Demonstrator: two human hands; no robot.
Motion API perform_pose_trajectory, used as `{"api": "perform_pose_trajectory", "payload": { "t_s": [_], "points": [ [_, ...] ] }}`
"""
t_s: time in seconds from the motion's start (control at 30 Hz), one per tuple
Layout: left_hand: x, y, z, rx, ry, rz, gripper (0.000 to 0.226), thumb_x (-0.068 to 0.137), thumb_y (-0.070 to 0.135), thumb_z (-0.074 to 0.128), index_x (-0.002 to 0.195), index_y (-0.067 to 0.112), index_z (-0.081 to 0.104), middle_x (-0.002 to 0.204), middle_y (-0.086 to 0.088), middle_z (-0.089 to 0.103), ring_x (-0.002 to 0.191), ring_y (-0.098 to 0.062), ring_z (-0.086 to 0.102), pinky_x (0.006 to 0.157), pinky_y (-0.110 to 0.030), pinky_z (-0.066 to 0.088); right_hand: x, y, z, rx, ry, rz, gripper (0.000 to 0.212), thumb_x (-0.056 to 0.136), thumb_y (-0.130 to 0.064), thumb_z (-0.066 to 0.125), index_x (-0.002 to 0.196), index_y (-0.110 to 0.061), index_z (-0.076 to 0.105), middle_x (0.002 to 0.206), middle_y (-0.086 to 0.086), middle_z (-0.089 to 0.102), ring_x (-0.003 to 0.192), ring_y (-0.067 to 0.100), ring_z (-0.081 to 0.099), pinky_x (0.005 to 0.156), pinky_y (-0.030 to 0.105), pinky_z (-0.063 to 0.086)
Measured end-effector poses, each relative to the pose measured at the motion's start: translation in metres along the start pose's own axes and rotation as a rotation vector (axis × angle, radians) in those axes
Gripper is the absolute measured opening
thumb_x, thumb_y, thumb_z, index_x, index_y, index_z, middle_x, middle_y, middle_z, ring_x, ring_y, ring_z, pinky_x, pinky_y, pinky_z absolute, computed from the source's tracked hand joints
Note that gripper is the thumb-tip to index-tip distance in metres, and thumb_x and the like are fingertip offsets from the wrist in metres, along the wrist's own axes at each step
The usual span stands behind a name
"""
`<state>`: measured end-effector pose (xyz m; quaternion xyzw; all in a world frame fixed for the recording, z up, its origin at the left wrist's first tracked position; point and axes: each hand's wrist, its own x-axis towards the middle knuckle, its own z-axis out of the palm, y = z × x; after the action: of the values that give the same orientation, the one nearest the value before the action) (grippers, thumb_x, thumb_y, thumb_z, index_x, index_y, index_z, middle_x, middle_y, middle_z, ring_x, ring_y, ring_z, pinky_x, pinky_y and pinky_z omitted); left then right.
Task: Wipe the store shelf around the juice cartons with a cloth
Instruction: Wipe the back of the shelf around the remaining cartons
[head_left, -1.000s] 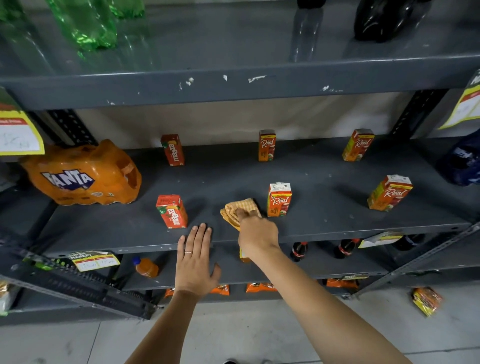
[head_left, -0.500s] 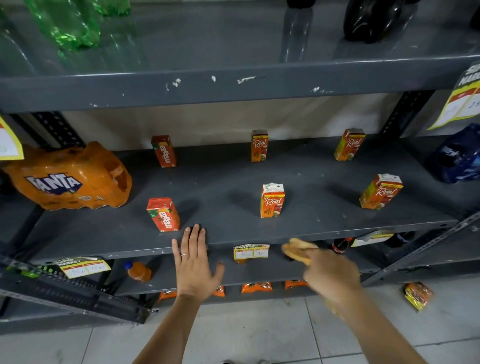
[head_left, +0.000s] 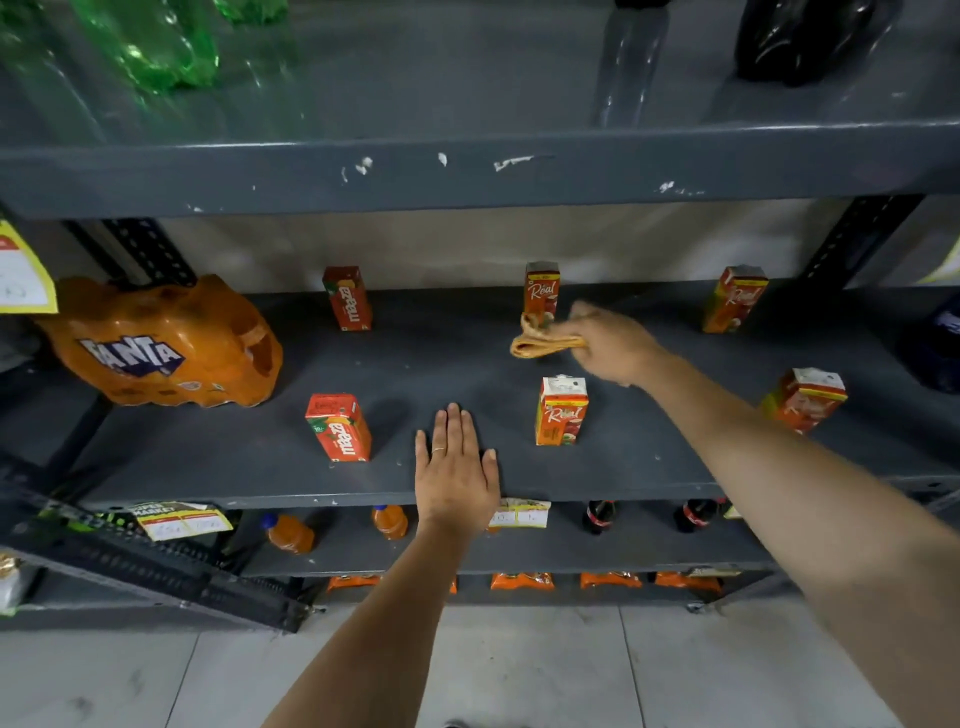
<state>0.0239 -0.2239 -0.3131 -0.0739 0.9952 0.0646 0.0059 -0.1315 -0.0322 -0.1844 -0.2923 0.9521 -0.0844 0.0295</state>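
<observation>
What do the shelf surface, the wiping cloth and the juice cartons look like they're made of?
Shelf: looks like painted metal, matte dark grey; white chips on the front lip of the shelf above suggest paint over steel.
Cloth: soft woven fabric, yellow-orange, folded in limp layers in the right hand.
Juice cartons: printed paperboard, slightly glossy, with sharp folded edges.

The right hand (head_left: 610, 345) holds a folded cloth (head_left: 545, 343) on the grey shelf (head_left: 441, 364), just in front of the back middle carton (head_left: 541, 293). The left hand (head_left: 457, 470) lies flat at the shelf's front edge, between two front cartons.
</observation>
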Motion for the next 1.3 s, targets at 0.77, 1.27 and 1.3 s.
{"api": "perform_pose_trajectory", "payload": {
  "t_s": [0.77,1.27,1.3],
  "points": [
    [0.000,0.001,0.002,0.008,0.030,-0.006,0.070,0.093,0.044,-0.003,0.153,0.009,0.001,0.163,-0.008,0.001,0.149,-0.024,-0.004,0.120,-0.046,-0.002,-0.126,0.059,0.070,0.218,-0.142,0.452,0.038,0.086,-0.031,0.055,0.123,-0.042,0.059,0.113,-0.011,0.069,0.086,0.013,0.066,0.067,0.029,0.047],
    [-0.001,0.001,0.001,-0.016,0.046,0.003,0.069,0.094,0.043,0.001,0.153,0.008,0.004,0.163,-0.009,0.005,0.149,-0.023,-0.002,0.120,-0.045,-0.001,0.054,-0.012,0.005,0.027,-0.105,-0.177,0.046,0.088,-0.018,0.058,0.129,-0.039,0.054,0.089,-0.015,0.049,0.078,0.012,0.054,0.065,0.033,0.046],
    [-0.001,0.001,0.000,-0.018,0.044,0.003,0.069,0.094,0.043,0.000,0.153,0.008,0.004,0.163,-0.009,0.004,0.149,-0.024,-0.002,0.120,-0.046,-0.001,0.063,-0.020,0.016,0.001,-0.149,-0.190,0.049,0.088,-0.017,0.057,0.130,-0.042,0.052,0.087,-0.013,0.047,0.074,0.012,0.052,0.060,0.032,0.044]
  ]
}}
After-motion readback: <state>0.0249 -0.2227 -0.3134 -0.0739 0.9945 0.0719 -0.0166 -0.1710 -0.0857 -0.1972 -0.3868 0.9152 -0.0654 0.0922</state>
